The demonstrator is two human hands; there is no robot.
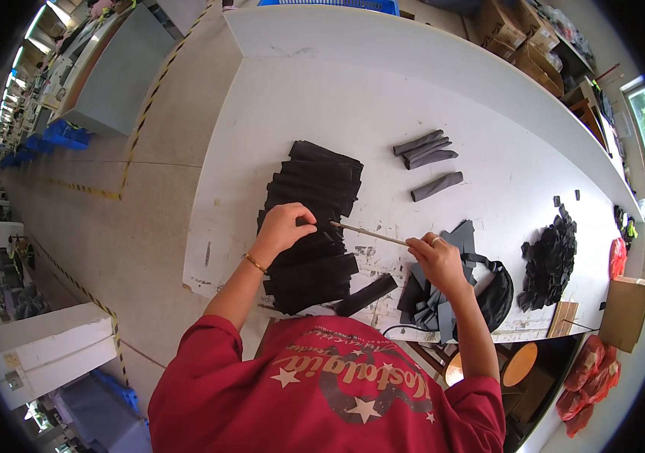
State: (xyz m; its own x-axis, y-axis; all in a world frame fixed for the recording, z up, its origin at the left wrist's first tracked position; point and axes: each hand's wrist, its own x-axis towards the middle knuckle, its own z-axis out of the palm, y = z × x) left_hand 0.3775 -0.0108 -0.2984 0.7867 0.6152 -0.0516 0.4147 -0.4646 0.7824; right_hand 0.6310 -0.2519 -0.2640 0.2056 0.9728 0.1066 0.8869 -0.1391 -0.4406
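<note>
A row of black fabric pieces (315,181) lies overlapped on the white table, running from far to near in front of me. My left hand (289,228) is over the row's middle, its fingers curled in; whatever they may hold is hidden. In my right hand (437,260) is a thin light-brown stick (371,233), gripped at its right end. Its darker tip points left and reaches the right side of the black row, close to my left fingertips. One black rolled piece (366,295) lies apart near the table's front edge.
Grey fabric rolls (424,149) lie beyond my right hand. Dark cut pieces (420,302) and a black bag (497,293) sit by my right forearm. Farther right is a heap of small black pieces (549,257). A raised white ledge (413,45) borders the far side.
</note>
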